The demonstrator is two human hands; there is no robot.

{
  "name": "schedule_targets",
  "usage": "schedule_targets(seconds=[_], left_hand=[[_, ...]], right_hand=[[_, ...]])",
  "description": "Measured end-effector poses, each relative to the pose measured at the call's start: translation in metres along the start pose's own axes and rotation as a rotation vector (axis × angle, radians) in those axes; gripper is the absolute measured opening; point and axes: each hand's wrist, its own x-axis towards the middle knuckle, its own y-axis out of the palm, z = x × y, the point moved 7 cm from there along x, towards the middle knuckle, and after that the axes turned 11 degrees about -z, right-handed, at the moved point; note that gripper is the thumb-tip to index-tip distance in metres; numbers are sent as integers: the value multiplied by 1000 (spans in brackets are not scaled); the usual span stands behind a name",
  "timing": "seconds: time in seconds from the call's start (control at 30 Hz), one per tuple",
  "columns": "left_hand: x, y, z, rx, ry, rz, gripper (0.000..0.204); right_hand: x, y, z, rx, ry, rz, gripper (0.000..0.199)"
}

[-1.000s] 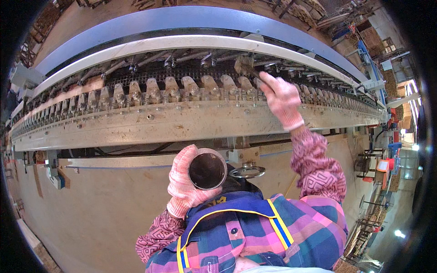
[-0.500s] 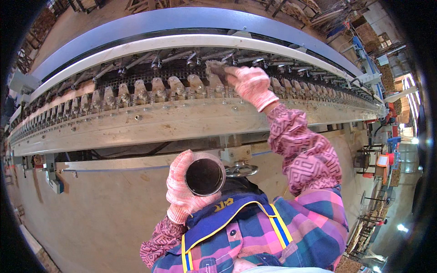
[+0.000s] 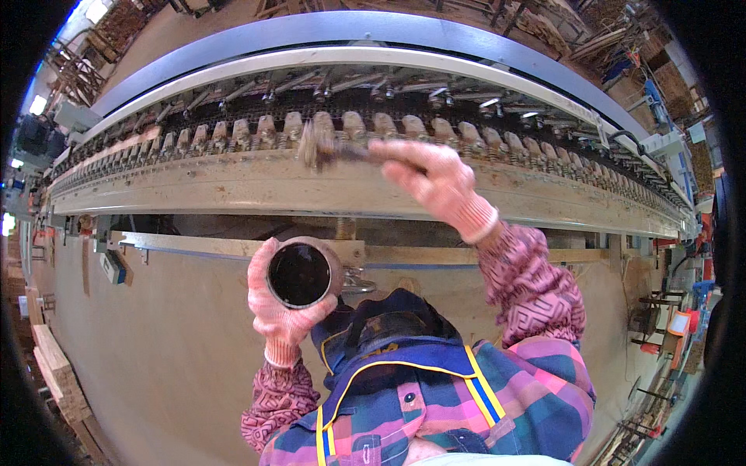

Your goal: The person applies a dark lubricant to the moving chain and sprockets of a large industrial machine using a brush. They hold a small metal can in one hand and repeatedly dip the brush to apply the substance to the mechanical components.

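Observation:
My left hand (image 3: 284, 299), in a pink and white knit glove, is wrapped round a round can (image 3: 332, 268) with dark liquid inside. It holds the can upright in front of my chest, below the machine's front beam. My right hand (image 3: 435, 182), gloved alike, grips the handle of a paintbrush (image 3: 315, 147). The brush points left, its bristles blurred by motion, over the front of a long machine (image 3: 256, 185). Behind the bristles runs a row of metal brackets with springs (image 3: 353, 124); whether the brush touches them I cannot tell.
A pale rail (image 3: 373, 56) and a blue-grey beam (image 3: 326, 25) run along the machine's far side. Below its front hangs a handwheel (image 3: 356, 283), partly hidden by the can. Timber (image 3: 58, 373) lies at lower left; clamps and racks (image 3: 660, 334) stand at right.
My right hand has drawn the brush back from among the brackets, toward me and to the left. The can in my left hand has shifted left and slightly up. The view has turned somewhat.

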Motion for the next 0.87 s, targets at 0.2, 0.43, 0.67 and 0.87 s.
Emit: schedule_targets(seconds=[0.2,0.43,0.67,0.87], left_hand=[[-38,88,-27,-97,-47,59,104],[-70,168,-67,269,299,194,108],[-53,196,-69,247,404,204,109],[-7,184,-74,322,514,79,99]], right_hand=[[-49,-98,52,67,-155,440,29],[-100,-87,43,-566,-434,693,29],[-87,-110,-15,-106,192,457,28],[-74,-119,-54,463,1073,330,30]])
